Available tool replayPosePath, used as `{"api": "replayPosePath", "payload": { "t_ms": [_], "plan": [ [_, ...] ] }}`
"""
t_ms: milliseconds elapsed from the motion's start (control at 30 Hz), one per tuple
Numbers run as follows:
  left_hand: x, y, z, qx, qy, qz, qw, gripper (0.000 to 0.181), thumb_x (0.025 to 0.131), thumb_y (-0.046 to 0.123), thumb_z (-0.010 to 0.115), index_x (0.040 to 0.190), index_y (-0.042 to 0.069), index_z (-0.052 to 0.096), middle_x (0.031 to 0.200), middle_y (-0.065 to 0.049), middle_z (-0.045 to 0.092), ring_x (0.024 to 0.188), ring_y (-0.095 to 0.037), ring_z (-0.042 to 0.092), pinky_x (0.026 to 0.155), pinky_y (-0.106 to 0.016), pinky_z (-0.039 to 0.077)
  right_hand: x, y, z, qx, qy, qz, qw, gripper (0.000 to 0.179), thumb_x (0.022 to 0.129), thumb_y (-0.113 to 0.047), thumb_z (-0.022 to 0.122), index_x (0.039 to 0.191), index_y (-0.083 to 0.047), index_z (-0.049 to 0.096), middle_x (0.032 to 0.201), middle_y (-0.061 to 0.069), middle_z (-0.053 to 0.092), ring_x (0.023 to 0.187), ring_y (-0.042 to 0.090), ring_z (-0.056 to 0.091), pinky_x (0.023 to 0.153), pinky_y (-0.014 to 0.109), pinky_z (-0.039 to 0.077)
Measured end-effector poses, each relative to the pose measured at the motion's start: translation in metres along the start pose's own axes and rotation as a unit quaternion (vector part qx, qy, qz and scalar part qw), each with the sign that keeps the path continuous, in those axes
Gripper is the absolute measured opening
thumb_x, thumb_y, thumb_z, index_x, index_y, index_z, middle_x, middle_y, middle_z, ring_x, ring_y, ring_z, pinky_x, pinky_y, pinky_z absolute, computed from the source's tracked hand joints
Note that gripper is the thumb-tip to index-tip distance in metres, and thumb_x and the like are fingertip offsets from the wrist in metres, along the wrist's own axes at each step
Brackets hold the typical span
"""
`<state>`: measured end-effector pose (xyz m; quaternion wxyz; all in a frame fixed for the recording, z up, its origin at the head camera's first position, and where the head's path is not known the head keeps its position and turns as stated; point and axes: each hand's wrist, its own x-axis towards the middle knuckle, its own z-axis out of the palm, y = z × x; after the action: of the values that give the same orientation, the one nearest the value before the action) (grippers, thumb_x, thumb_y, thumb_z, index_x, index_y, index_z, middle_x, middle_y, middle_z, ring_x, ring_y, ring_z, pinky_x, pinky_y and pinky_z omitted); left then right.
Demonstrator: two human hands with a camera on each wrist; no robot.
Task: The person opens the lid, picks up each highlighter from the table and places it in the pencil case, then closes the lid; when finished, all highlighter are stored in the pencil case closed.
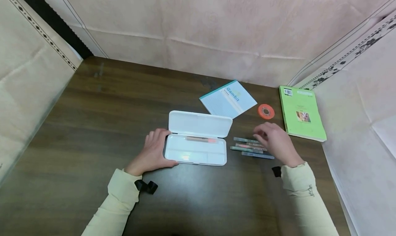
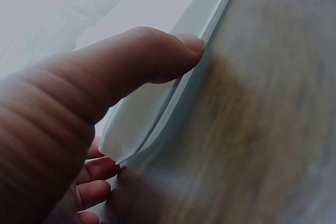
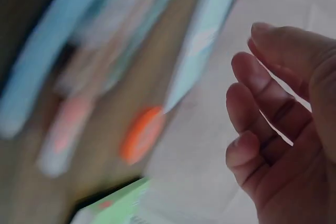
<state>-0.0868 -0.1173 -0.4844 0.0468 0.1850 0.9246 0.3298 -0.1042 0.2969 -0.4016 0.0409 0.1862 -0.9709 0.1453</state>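
Observation:
A white pencil case [image 1: 176, 152] lies on the table with its lid raised and tipped back. One pen with a pink end [image 1: 201, 139] rests inside, near the hinge. At the case's left end, my left hand [image 1: 153, 150] grips it; the thumb [image 2: 152, 56] presses along the front edge, and the other fingers spread to the back corner. Several pens [image 1: 252, 154] lie in a loose group right of the case. Over their right ends hovers my right hand [image 1: 276, 143], fingers loosely bent. The right wrist view shows nothing between those fingers [image 3: 251, 103].
Behind the case lies a light-blue notebook [image 1: 227, 98] marked Gambit. An orange-red round tape roll [image 1: 266, 111] sits right of it. A green book [image 1: 301, 114] lies at the table's right edge. Pale cloth [image 1: 198, 33] hangs around the wooden table [image 1: 102, 126].

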Motion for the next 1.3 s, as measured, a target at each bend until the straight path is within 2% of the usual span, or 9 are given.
{"api": "replayPosePath", "payload": {
  "t_ms": [133,267,700,1067,1167,1300],
  "plan": [
    [-0.001,0.001,-0.002,-0.003,-0.002,-0.001,1.0000,0.098,0.061,0.049,0.088,0.135,0.008,0.039,0.130,-0.013,0.044,0.114,-0.029,0.035,0.094,-0.047,0.028,-0.007,0.025,0.006,0.022,-0.032,0.023,0.9990,0.012,0.087,-0.011,0.074,0.098,-0.009,0.072,0.093,0.005,0.068,0.084,0.021,0.058,0.074,0.042,0.048],
    [-0.006,0.000,-0.004,-0.007,-0.007,-0.007,0.9999,0.097,0.062,0.050,0.088,0.135,0.009,0.039,0.131,-0.012,0.043,0.115,-0.028,0.035,0.094,-0.047,0.028,-0.013,0.036,0.016,0.033,-0.060,0.029,0.9972,0.011,0.088,-0.012,0.073,0.099,-0.009,0.073,0.094,0.005,0.068,0.087,0.023,0.057,0.077,0.044,0.047],
    [-0.001,0.000,-0.001,-0.008,-0.005,0.003,1.0000,0.095,0.063,0.052,0.086,0.135,0.011,0.040,0.131,-0.010,0.044,0.114,-0.026,0.035,0.093,-0.045,0.028,-0.016,0.046,0.020,-0.008,-0.056,-0.011,0.9983,0.011,0.085,-0.006,0.075,0.096,-0.007,0.074,0.089,0.006,0.068,0.085,0.025,0.056,0.077,0.045,0.047],
    [-0.002,0.001,-0.002,-0.010,-0.008,0.001,0.9999,0.096,0.063,0.051,0.086,0.136,0.009,0.039,0.131,-0.011,0.043,0.114,-0.027,0.034,0.093,-0.045,0.027,-0.014,0.050,0.024,-0.012,-0.067,-0.015,0.9976,0.012,0.084,-0.005,0.075,0.096,-0.007,0.073,0.092,0.007,0.068,0.087,0.026,0.057,0.079,0.046,0.049],
    [-0.002,0.000,-0.001,-0.009,-0.003,0.002,1.0000,0.095,0.063,0.051,0.086,0.135,0.009,0.040,0.131,-0.012,0.043,0.114,-0.028,0.035,0.093,-0.046,0.028,-0.014,0.046,0.018,-0.014,-0.059,-0.011,0.9981,0.013,0.085,-0.006,0.075,0.097,-0.008,0.072,0.092,0.006,0.068,0.087,0.025,0.056,0.078,0.046,0.049],
    [-0.002,0.000,-0.002,-0.007,-0.001,0.002,1.0000,0.096,0.063,0.051,0.086,0.136,0.010,0.039,0.130,-0.012,0.043,0.114,-0.028,0.035,0.093,-0.046,0.028,-0.015,0.033,0.000,-0.014,-0.005,-0.016,0.9998,0.014,0.083,-0.004,0.076,0.095,-0.009,0.072,0.089,0.005,0.067,0.084,0.024,0.055,0.073,0.043,0.047]
  ]
}}
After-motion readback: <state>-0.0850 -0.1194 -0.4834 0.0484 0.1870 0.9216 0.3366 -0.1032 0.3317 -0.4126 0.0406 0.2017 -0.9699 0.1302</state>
